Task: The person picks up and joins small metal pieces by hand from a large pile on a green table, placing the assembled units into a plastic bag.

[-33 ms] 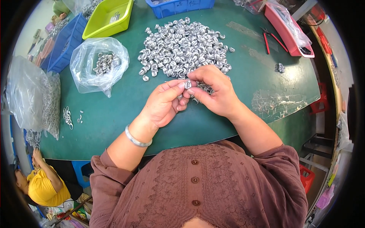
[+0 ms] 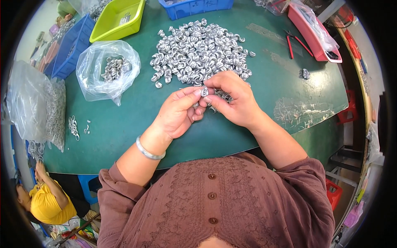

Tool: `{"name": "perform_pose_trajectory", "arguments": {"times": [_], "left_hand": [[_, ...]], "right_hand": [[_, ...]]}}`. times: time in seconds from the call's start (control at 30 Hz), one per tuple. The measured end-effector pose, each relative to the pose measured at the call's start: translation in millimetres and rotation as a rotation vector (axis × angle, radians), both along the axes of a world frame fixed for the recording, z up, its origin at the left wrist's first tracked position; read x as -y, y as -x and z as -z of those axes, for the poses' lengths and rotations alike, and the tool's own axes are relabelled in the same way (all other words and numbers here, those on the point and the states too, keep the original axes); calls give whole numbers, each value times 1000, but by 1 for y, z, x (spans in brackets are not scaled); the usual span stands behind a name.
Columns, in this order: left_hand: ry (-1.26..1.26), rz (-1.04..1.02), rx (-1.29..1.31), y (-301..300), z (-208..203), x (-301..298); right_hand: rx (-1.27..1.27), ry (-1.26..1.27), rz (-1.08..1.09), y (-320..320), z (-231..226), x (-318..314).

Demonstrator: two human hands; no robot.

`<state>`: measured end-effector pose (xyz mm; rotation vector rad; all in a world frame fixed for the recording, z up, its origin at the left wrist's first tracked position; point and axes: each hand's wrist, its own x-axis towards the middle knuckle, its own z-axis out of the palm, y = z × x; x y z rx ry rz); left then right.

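Observation:
My left hand [image 2: 178, 108] pinches a small silver ring [image 2: 204, 91] with dark markings between thumb and fingers. From the other side, the thumb and forefinger of my right hand [image 2: 233, 97] close on the same ring. Both hands are held over the near edge of a large pile of similar silver rings [image 2: 200, 49]. A smaller cluster of rings [image 2: 223, 96] is partly covered by my right hand. Left of the pile, an open clear plastic bag [image 2: 93, 78] has more metal pieces inside.
On the green table [image 2: 256, 128] stand a lime-green tray [image 2: 138, 20], blue bins [image 2: 196, 9] and a pink basket [image 2: 314, 43]. Red-handled pliers [image 2: 290, 47] lie near the basket. A full plastic bag [image 2: 29, 99] stands at the left, where a person in yellow [image 2: 49, 200] sits.

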<state>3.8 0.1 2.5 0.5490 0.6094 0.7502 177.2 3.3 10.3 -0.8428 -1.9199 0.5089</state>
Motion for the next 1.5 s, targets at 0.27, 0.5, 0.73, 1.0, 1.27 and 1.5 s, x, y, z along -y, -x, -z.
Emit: {"name": "perform_pose_trajectory", "arguments": {"times": [0.27,0.5,0.73,1.0,1.27,1.5], "left_hand": [[4,4,26,-1,0,0],[-5,-25,-21,-1,-1,2],[-16,-6,-27,-1,-1,2],[9,2,-3,0,3,1],[73,-4,63,2,3,0],[162,2,112,5,6,-2]], "right_hand": [[18,-16,2,0,1,0],[-9,-19,1,0,2,-1],[13,-17,-10,-1,3,-1],[11,-29,-21,-2,4,-1],[-6,-11,-21,-1,1,0],[-10,15,-26,-1,2,1]]}}
